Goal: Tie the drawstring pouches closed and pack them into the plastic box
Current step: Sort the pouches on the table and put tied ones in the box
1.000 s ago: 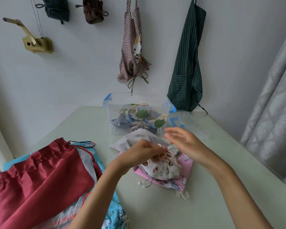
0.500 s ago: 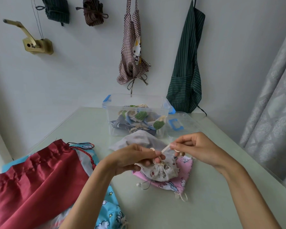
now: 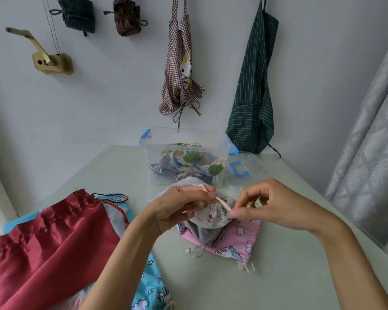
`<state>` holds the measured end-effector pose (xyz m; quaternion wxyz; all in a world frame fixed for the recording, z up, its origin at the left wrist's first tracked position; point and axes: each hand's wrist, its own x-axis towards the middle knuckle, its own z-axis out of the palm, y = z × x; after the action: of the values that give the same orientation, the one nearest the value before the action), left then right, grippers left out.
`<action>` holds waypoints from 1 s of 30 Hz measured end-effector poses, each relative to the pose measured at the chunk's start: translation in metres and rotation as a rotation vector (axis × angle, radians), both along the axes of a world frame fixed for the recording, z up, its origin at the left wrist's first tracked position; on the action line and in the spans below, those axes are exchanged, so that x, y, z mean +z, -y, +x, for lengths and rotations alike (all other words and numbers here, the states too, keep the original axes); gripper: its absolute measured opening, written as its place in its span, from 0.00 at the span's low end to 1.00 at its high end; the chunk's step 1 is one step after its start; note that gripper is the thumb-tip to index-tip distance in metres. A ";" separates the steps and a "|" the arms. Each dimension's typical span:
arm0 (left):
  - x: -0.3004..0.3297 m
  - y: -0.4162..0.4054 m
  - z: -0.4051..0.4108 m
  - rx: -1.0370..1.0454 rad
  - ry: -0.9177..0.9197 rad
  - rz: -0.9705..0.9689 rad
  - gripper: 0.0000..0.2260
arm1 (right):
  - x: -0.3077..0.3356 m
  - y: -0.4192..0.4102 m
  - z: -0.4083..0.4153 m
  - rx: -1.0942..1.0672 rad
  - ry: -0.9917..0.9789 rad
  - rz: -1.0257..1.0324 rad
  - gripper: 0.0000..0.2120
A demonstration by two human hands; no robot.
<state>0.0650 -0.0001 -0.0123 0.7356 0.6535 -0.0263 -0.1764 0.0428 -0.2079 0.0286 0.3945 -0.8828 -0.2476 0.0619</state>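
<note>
A small white printed pouch (image 3: 213,217) is held just above the table in front of me. My left hand (image 3: 179,206) grips its gathered neck and one end of the cream drawstring (image 3: 222,203). My right hand (image 3: 267,204) pinches the other end of the drawstring by the pouch's right side. Under the pouch lie a grey pouch (image 3: 207,234) and a pink unicorn pouch (image 3: 238,240). Behind them stands the clear plastic box (image 3: 157,157) with blue clips; several tied pouches lie inside it.
A dark red satin pouch (image 3: 43,245) lies at the left on a blue cartoon pouch (image 3: 148,289). The box's clear lid (image 3: 249,168) rests to the right of the box. Aprons hang on the wall behind. A grey curtain (image 3: 372,153) borders the table's right edge.
My right hand has come down and closer, drawing the drawstring across the pouch's front. My left hand keeps its grip on the neck.
</note>
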 end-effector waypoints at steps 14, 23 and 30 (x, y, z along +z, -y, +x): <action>0.002 0.004 -0.004 0.078 0.151 0.109 0.09 | -0.034 -0.017 0.022 -0.065 0.015 0.130 0.09; 0.004 0.002 -0.006 0.189 0.431 0.231 0.07 | -0.044 -0.026 0.022 -0.096 0.010 0.272 0.03; -0.010 0.007 0.001 0.376 0.636 0.468 0.05 | -0.047 -0.027 0.024 -0.130 0.152 0.220 0.01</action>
<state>0.0656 -0.0071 -0.0223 0.5421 0.8179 -0.0915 0.1695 0.0669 -0.1808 -0.0186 0.4722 -0.8504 -0.2246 -0.0584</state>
